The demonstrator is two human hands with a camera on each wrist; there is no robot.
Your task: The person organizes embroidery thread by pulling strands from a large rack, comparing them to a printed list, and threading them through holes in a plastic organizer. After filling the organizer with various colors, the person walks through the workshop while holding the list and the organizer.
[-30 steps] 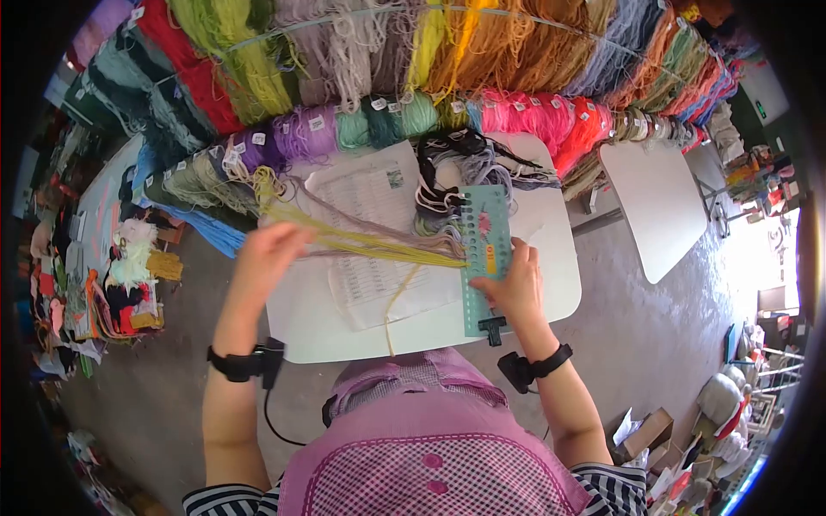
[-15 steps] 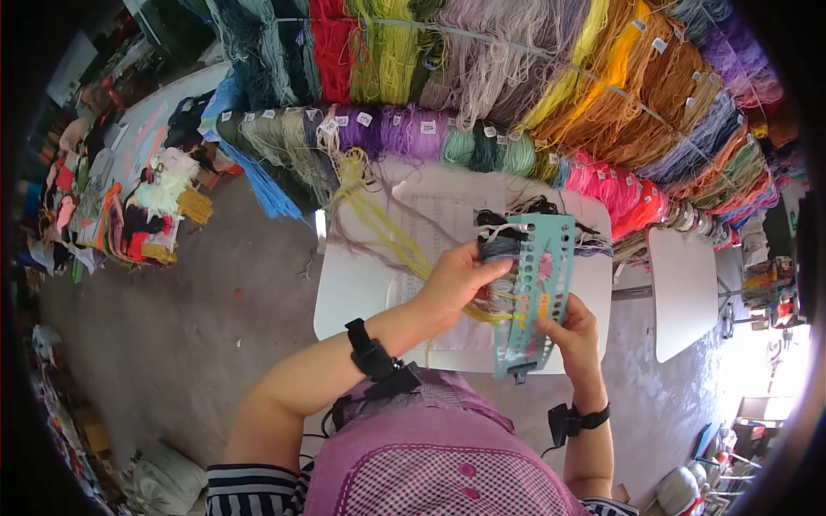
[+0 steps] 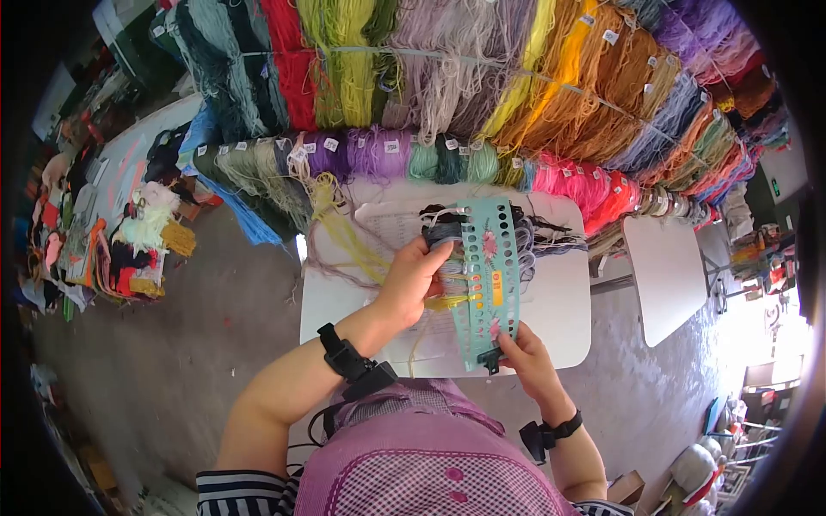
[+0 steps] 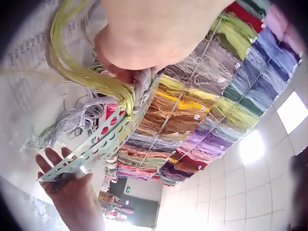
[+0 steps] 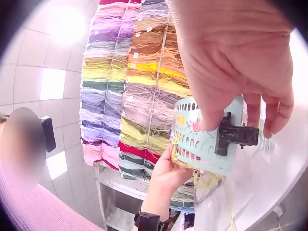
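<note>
A pale green thread card [image 3: 492, 297] with rows of holes and pink flowers is held up over the white table [image 3: 564, 331]. My left hand [image 3: 404, 284] grips the bundled threads at its left edge, the thumb over dark grey strands [image 3: 443, 232]. Yellow-green threads [image 4: 67, 53] trail from the card's holes below that hand, toward the table's far left. My right hand [image 3: 535, 365] pinches the card's lower end, thumb in front and fingers behind. Beside that thumb is a black clip [image 5: 231, 135], fastened to the card's end. The left fingertips are hidden behind the threads.
Printed sheets [image 3: 387, 217] lie on the table beneath the threads. Loose grey and black thread [image 3: 546, 236] lies behind the card. Rows of coloured skeins [image 3: 469, 64] hang across the back. A second white table [image 3: 667, 275] stands at the right, and thread piles [image 3: 142, 224] at the left.
My left hand has come from the loose yellow-green threads to the bundles at the card's edge. The card was lifted off the table, and my right hand slid down to its clip end.
</note>
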